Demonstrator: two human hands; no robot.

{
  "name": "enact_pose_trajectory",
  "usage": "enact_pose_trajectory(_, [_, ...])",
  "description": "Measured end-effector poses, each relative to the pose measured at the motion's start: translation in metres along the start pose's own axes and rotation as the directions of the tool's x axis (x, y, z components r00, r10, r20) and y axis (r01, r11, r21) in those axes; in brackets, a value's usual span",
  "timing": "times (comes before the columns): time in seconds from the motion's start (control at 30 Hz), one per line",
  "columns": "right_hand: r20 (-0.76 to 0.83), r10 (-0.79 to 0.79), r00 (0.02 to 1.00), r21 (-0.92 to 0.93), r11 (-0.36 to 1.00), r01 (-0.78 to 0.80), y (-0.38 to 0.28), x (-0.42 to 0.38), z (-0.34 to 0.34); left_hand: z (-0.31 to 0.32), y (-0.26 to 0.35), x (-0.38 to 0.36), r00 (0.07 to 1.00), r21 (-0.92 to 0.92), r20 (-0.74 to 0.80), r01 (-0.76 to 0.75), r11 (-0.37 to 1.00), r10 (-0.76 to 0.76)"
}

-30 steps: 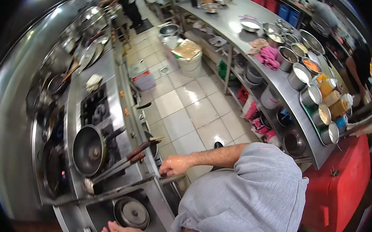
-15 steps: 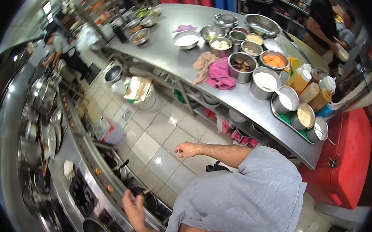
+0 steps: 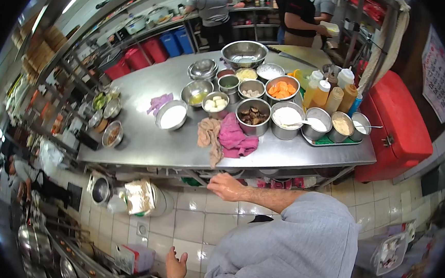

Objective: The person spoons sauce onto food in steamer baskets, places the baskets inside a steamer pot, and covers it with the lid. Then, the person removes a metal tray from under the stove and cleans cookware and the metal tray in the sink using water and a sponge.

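My right hand (image 3: 227, 187) hangs just off the front edge of the steel table (image 3: 134, 146), fingers loosely curled, with nothing visible in it. Closest to it are a tan cloth (image 3: 209, 138) and a pink cloth (image 3: 237, 137). Low in the view my left hand (image 3: 176, 270) is open over the tiled floor, holding nothing. Behind the cloths stand a pot of dark mushroom-like pieces (image 3: 253, 116), a pot of white powder (image 3: 287, 117) with a spoon, and a bowl of orange slices (image 3: 283, 88). A bowl of white contents (image 3: 172, 116) sits further left.
Squeeze bottles (image 3: 320, 94) stand at the table's right, beside a red chest (image 3: 401, 131). A knife (image 3: 290, 56) lies at the back. A white bucket (image 3: 161, 201) is on the floor. Two co-workers (image 3: 211, 6) (image 3: 298, 15) stand beyond the table; another person (image 3: 24, 174) is far left.
My view has swung round toward the table, and the stove has mostly left the view. My right hand now appears closer to the table edge, its fingers more curled. Both hands remain empty.
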State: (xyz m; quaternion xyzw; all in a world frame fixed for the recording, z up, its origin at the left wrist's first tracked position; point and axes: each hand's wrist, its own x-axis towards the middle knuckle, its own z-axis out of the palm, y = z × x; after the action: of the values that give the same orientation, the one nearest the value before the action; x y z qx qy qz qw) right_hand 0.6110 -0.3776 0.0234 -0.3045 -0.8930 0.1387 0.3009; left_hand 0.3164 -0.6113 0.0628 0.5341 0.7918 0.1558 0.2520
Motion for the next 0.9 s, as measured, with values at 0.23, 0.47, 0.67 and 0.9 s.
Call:
enact_pose_trajectory(0.23, [-0.282, 0.490, 0.825, -0.242, 0.795, -0.556, 0.058, 0.046, 0.010, -0.057, 0.043, 0.138, 0.933, -0.003, 0.111, -0.344, 0.939, 0.342])
enact_pose_trajectory(0.47, [-0.211, 0.451, 0.867, -0.295, 0.816, -0.496, 0.083, 0.048, 0.009, -0.073, 0.134, 0.266, 0.790, -0.116, 0.015, -0.607, 0.786, 0.613])
enact_pose_trajectory(0.67, [-0.239, 0.346, 0.907, -0.243, 0.883, -0.401, 0.094, 0.045, 0.001, -0.092, 0.241, 0.396, 0.726, -0.078, -0.102, -0.688, 0.722, 0.680])
enact_pose_trajectory(0.9, [-0.215, 0.363, 0.907, -0.113, 0.913, -0.392, 0.105, 0.040, -0.008, -0.059, 0.364, 0.573, 0.628, 0.057, -0.016, -0.776, 0.628, 0.778])
